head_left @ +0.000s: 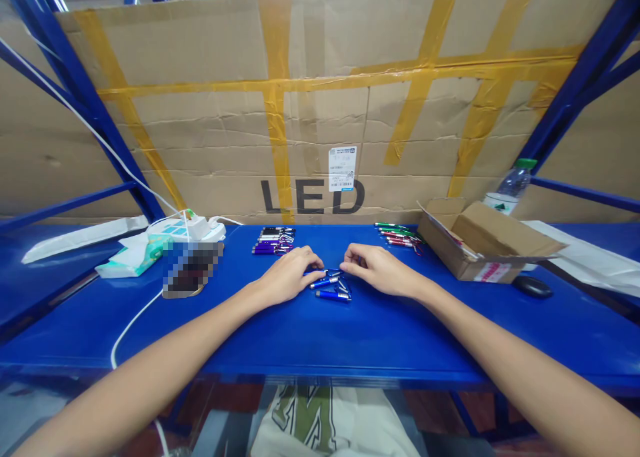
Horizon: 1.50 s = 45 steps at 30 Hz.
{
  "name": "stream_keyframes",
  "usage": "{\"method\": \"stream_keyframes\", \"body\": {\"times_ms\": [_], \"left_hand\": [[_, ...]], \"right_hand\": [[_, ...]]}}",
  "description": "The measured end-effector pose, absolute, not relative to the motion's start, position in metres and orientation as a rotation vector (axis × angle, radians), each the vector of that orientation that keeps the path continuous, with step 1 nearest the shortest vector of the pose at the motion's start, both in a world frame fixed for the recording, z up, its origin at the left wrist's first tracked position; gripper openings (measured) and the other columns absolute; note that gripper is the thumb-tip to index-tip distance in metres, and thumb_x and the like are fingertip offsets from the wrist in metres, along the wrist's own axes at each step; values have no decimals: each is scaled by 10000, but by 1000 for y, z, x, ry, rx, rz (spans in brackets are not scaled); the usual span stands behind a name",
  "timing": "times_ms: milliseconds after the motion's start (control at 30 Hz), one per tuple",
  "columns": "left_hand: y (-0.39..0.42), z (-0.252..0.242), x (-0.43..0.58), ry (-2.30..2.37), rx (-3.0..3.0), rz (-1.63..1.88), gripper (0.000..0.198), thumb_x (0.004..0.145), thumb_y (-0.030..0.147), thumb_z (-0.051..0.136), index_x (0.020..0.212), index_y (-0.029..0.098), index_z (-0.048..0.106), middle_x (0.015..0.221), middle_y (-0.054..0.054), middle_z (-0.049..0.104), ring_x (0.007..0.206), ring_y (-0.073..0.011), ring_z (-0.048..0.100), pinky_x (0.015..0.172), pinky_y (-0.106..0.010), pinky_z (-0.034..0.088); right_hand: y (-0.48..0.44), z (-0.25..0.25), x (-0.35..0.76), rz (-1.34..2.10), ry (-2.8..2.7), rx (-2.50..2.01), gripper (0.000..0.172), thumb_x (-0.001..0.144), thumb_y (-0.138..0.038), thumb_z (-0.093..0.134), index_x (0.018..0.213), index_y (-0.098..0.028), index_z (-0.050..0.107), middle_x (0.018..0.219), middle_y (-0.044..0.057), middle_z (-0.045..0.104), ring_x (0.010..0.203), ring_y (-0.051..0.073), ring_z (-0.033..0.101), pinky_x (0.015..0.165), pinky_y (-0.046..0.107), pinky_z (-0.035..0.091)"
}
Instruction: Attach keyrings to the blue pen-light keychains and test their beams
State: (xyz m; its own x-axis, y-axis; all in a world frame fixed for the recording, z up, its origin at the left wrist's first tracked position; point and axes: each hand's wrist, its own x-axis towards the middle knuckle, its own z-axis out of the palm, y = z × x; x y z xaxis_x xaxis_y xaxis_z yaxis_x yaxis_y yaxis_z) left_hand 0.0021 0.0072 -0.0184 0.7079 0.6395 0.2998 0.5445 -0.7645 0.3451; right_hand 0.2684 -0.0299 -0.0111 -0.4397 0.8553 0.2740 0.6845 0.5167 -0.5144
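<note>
Several small blue metal keychain flashlights [333,296] with silver clips lie in a loose cluster at the middle of the table. My left hand [290,275] reaches in from the left, its thumb and bent fingers closed at the upper blue one, which they partly hide. On the other side, my right hand [383,268] has curled fingers, with thumb and forefinger close to the clip end; whatever they pinch is too small to make out. Behind my left hand lie purple, white and black ones [273,240] in a row. Green and red ones [400,236] lie beyond my right hand.
An open cardboard box [480,244] stands at the right, with a black computer mouse [533,286] and a bottle [510,187] nearby. At the left are a tissue pack [133,257], a power strip [193,228], a blurred-out phone-like object [193,270] and a white cable [123,334].
</note>
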Motion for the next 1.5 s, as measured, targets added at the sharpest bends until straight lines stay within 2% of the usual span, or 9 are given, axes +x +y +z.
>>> {"method": "stream_keyframes", "body": {"times_ms": [100,233,400,733,933,1067,1200,1333,1500], "left_hand": [[-1,-12,3,942,2633,592,351,1111,470,491,1247,204,676,1203,-96,679,1132,-262,631,1012,-425,487],[-8,-4,2,836,2677,427,527,953,654,697,1273,239,649,1262,-88,648,1163,-298,589,1022,-449,473],[-3,-6,-2,765,2672,435,377,1010,517,681,1287,264,652,1304,-89,616,1198,-290,589,1051,-437,458],[-3,-5,-2,783,2652,451,268,1037,451,638,1184,233,584,1200,-90,626,1124,-287,588,980,-426,475],[0,-5,-3,729,2698,441,180,1054,406,615,1062,226,609,1212,-84,627,1119,-274,584,998,-411,461],[3,-7,-3,787,2667,473,159,1021,372,661,1049,224,610,1161,-69,651,1077,-262,604,964,-398,473],[5,-5,-5,798,2544,492,299,958,373,742,1178,236,593,1175,-50,680,1090,-250,644,951,-375,489],[7,0,-12,900,2571,457,586,838,597,832,1216,224,584,1222,-82,659,1111,-283,640,931,-385,490],[12,-3,-14,900,2610,363,448,928,620,726,1086,211,633,1040,-51,662,936,-236,638,819,-345,468]], "right_hand": [[-35,-8,267,631,-2367,-1170,210,1000,-418,680,1017,-217,625,887,11,671,768,186,589,707,303,447],[-33,-10,269,649,-2405,-1161,86,992,-292,640,1031,-219,617,876,5,647,768,184,575,704,298,434],[-29,-13,272,527,-2344,-1259,77,973,-159,578,1008,-214,620,891,16,659,770,184,587,723,307,431],[-42,-11,256,483,-2440,-922,242,1082,-370,610,1280,-252,685,1123,70,648,1036,244,616,942,390,489],[-38,-13,262,342,-2492,-1050,144,1066,-355,640,1052,-217,680,1055,70,654,1027,266,582,898,389,465],[-38,-8,265,203,-2494,-1174,314,1037,-449,686,837,-214,623,905,51,607,958,274,553,835,381,436],[-41,-7,262,243,-2444,-1154,248,1013,-451,724,1061,-215,665,1104,80,631,1051,285,556,907,405,462],[-43,-11,256,249,-2498,-1023,301,1061,-428,653,1308,-257,672,1254,101,641,1113,297,541,1006,459,452],[-45,-16,247,243,-2533,-911,224,1094,-398,594,1217,-243,698,1235,101,650,1115,288,525,1001,454,450]]}}
